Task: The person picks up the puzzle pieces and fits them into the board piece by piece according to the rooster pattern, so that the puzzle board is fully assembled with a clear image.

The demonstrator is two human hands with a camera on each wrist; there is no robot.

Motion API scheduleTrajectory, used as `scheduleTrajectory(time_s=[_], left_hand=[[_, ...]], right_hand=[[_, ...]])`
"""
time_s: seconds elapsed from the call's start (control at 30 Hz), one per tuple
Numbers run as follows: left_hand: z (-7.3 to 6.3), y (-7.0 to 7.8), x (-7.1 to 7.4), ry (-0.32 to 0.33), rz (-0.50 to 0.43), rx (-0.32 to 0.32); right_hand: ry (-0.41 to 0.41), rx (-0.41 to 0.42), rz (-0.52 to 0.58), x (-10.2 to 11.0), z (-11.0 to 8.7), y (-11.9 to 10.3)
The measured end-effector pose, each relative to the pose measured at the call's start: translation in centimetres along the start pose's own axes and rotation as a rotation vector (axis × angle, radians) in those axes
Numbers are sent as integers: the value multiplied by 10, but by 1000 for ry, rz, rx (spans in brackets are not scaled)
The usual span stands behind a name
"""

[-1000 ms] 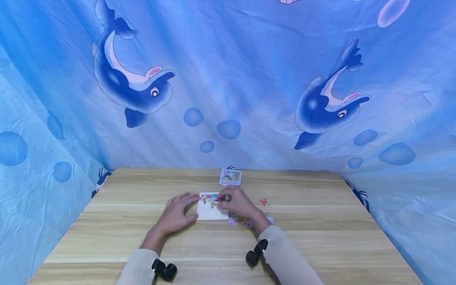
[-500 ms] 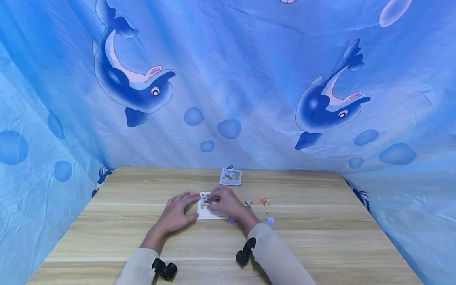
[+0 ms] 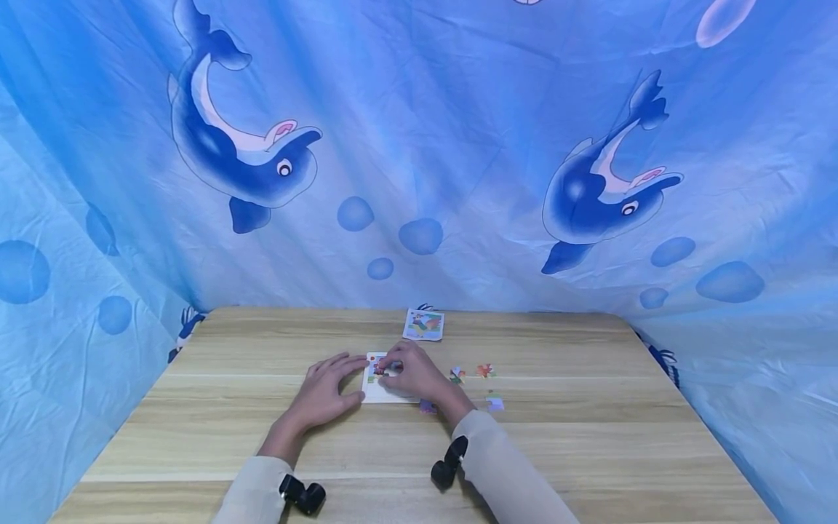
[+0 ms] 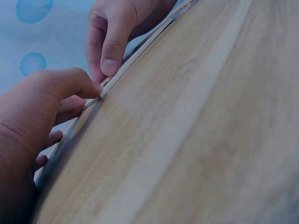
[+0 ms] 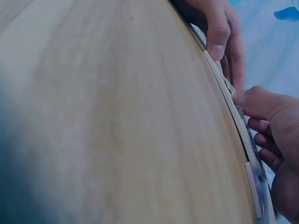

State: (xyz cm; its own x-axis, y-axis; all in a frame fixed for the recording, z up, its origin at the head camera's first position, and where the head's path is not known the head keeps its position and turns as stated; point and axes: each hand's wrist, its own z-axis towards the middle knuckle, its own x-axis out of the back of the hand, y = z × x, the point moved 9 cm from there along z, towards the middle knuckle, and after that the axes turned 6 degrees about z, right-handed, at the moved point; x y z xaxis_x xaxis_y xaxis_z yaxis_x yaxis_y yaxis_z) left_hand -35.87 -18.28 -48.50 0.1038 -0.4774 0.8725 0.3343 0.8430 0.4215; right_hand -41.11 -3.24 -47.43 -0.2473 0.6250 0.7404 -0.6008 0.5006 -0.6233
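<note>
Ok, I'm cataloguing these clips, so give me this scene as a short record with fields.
left hand: touches the left edge of the white board
right hand: pinches a puzzle piece at the board
loose pieces: on the wooden table, right of the board
picture card: on the table, beyond the board
backdrop: blue, with dolphins

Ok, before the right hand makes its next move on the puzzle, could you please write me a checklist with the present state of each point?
1. Board lies flat on the table: ok.
2. Left hand touches the board's left edge: ok.
3. Piece at the right hand's fingertips fully seated: cannot tell, fingers cover it.
4. Picture card visible beyond the board: ok.
5. All loose pieces fully visible: not ok, the right arm partly covers one.
</note>
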Motion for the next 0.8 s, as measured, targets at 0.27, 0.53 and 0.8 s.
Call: scheduleTrajectory(time_s=[0.27,0.53,0.8], left_hand=[[-1,1,2,12,-5,-9],[0,0,1,8,5,-14],[-1,2,2,17,7,-23]], right_hand=[[5,6,69,-1,0,0],[-9,35,33,-1,2,-6],[-10,76,-11,-2,2,-9]])
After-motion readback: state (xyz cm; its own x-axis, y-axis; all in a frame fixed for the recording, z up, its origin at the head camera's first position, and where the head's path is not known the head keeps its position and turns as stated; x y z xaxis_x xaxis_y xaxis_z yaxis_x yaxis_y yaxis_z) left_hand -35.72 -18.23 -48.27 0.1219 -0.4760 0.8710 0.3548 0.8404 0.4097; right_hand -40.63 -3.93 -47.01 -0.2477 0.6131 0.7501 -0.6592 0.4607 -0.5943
